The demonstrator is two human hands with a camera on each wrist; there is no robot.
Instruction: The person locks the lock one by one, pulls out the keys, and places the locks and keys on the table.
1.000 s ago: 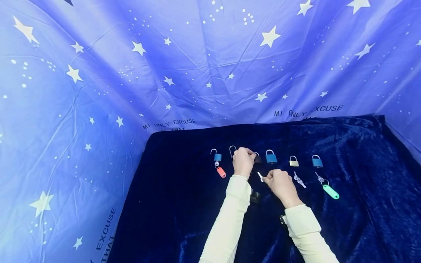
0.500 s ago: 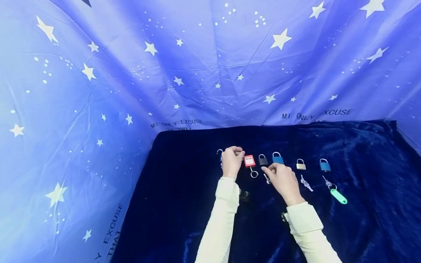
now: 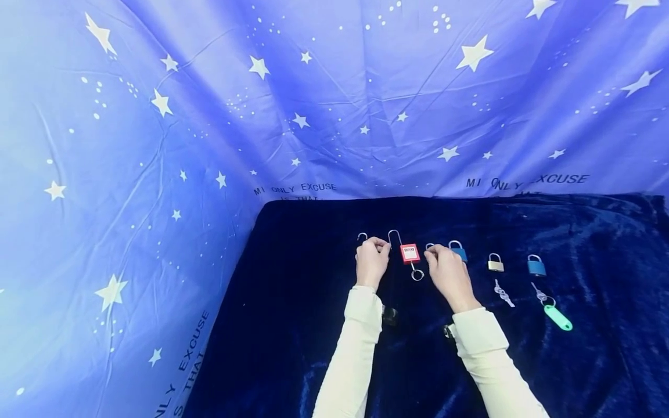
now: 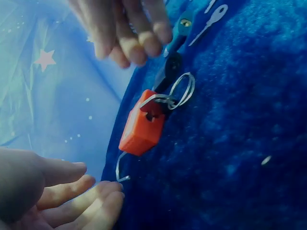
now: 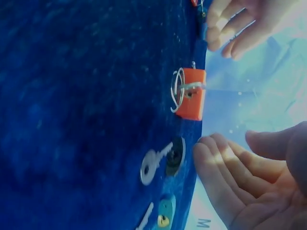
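My left hand (image 3: 372,262) has loosely bent fingers holding nothing. Its fingertips are right at the end of the raised shackle of a red padlock (image 3: 410,253). A key with a metal ring (image 3: 417,274) hangs out of that padlock's bottom. Behind the left hand, a padlock mostly hidden in the head view shows only its shackle (image 3: 362,236). On the red padlock's other side is my right hand (image 3: 450,277), fingers extended and holding nothing, beside a dark padlock (image 5: 176,155). A loose silver key (image 5: 152,166) points at this padlock's keyhole.
Farther right along the row stand a blue padlock (image 3: 457,253), a brass padlock (image 3: 495,265) and another blue padlock (image 3: 536,266). Keys (image 3: 504,294) and a green key tag (image 3: 558,317) lie in front. Dark blue velvet (image 3: 292,325) covers the surface; a starry curtain (image 3: 334,104) rises behind.
My left hand has moved left from over the red padlock, uncovering it. The right hand has let go of the key and moved up toward the dark padlock. The head view has panned left.
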